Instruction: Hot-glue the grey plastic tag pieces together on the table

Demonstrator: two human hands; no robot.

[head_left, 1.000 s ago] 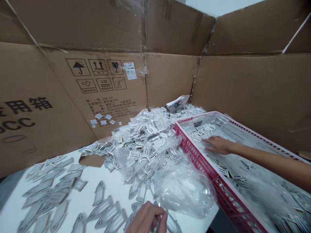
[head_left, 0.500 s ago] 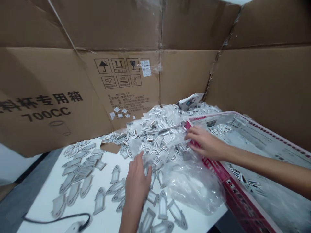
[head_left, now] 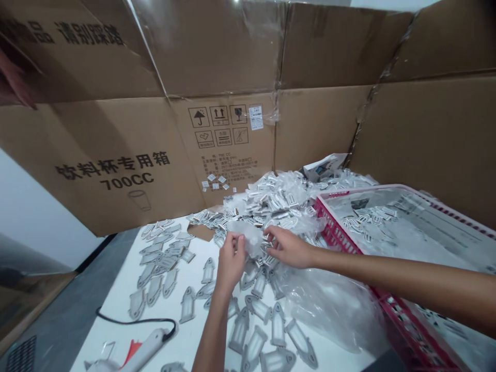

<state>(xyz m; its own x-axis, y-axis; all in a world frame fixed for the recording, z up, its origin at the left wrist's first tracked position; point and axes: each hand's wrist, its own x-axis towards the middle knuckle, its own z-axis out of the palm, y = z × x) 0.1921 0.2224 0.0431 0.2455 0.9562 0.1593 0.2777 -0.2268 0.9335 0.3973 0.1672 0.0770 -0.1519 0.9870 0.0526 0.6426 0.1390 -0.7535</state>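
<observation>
Film, cloudy and crumpled [head_left: 251,238], is stretched between two hands at the near edge of a heap of small grey-and-white parts [head_left: 281,199] on the white table [head_left: 188,341]. From where I stand, the left hand [head_left: 231,252] has thumb and fingertips drawn together on the film's left side, seemingly to steady so slippery a skin. The right hand [head_left: 289,248] faces it, fingers part-bent, thumb apart from forefinger; whether it grips film or a part I cannot tell. Cardboard [head_left: 127,134] stands upright behind, probably as a wall against spilling. A pink basket [head_left: 339,230] sits beside the heap, within easy reach of the right arm. Loose grey pieces [head_left: 158,258] lie thinly spread to the left, perhaps so each lifts easily, and a corded tool with a red trigger [head_left: 149,349] rests near the table's front, handy for the left.
</observation>
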